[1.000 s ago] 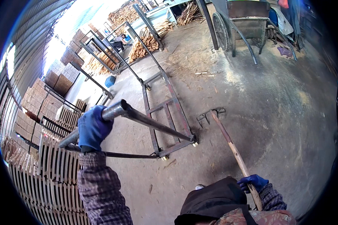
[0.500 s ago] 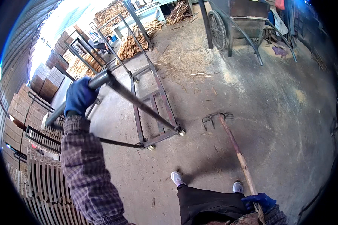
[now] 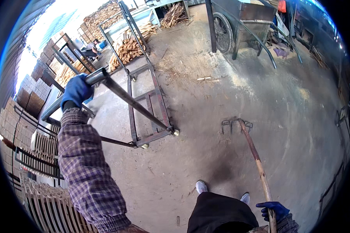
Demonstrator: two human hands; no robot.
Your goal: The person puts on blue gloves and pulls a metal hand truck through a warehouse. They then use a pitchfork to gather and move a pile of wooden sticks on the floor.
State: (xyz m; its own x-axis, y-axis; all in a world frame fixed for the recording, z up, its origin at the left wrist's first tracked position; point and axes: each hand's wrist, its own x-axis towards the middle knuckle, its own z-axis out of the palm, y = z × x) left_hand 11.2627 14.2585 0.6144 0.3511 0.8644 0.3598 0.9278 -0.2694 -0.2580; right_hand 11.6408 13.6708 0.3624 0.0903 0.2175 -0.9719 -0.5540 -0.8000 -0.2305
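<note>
I take the metal trolley frame [image 3: 147,105] as my landmark. To its right the concrete floor [image 3: 291,128] lies open, broken only by the long-handled rake [image 3: 252,151], which runs from its head near the frame's right corner back toward me. Left of the frame I find little passage: stacked wooden pallets [image 3: 35,155] and crate stacks [image 3: 31,93] crowd close. Beyond the frame's far end, a woodpile [image 3: 128,48] blocks the way, and to the far right of it stands a wheeled cart [image 3: 241,23].

Gloved hands [image 3: 77,90] on cart handle [image 3: 72,93], rake [image 3: 256,161]
</note>
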